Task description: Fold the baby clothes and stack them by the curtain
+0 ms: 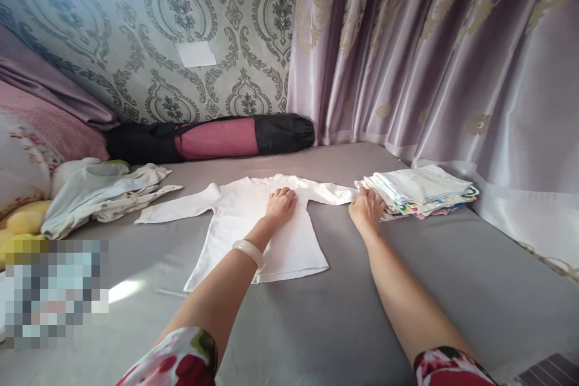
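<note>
A small white long-sleeved shirt (pixel 239 223) lies spread on the grey bed sheet, both sleeves stretched out sideways. My left hand (pixel 281 205) rests palm down on its upper chest, the fingers lying on the cloth; a pale bangle (pixel 248 251) circles that wrist. At the end of the right-hand sleeve, my right hand (pixel 366 208) is closed on the cuff, with the fingertips partly hidden. Just beyond this hand, and close against it, sits a stack of folded clothes (pixel 420 187), white on top with coloured prints below.
Loose pale clothes (pixel 108 190) lie heaped at the left, beside yellow plush items (pixel 22 223) and a pillow. A black and pink rolled bag (pixel 217 137) runs along the wall. Lilac curtains (pixel 407 60) hang down to the bed (pixel 344 325) on the right.
</note>
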A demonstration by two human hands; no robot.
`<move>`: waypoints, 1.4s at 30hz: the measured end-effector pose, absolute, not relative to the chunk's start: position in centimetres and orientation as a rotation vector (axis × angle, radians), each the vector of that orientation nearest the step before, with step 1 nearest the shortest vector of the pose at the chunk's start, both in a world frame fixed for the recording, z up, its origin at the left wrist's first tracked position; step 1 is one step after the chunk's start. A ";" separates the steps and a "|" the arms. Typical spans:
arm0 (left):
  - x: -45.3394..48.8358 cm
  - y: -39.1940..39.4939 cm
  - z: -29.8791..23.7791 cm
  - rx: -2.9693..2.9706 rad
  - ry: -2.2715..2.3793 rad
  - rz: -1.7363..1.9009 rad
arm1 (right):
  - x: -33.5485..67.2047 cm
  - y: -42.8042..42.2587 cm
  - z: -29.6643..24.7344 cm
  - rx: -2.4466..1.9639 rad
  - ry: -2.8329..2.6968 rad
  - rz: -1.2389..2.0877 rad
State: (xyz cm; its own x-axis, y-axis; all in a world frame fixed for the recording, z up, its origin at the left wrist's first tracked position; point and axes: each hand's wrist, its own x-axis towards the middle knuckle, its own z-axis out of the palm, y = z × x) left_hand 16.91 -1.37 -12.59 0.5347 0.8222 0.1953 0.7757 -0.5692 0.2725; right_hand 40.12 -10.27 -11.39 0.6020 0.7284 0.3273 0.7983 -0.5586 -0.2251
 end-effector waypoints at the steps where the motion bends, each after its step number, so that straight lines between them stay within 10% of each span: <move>1: 17.0 -1.2 -12.6 2.623 1.378 0.454 | 40.1 -10.2 -11.5 -2.502 -1.239 -0.276; 42: 19.1 0.8 -12.3 2.588 1.282 0.468 | 40.8 -9.6 -11.7 -2.571 -1.044 -0.240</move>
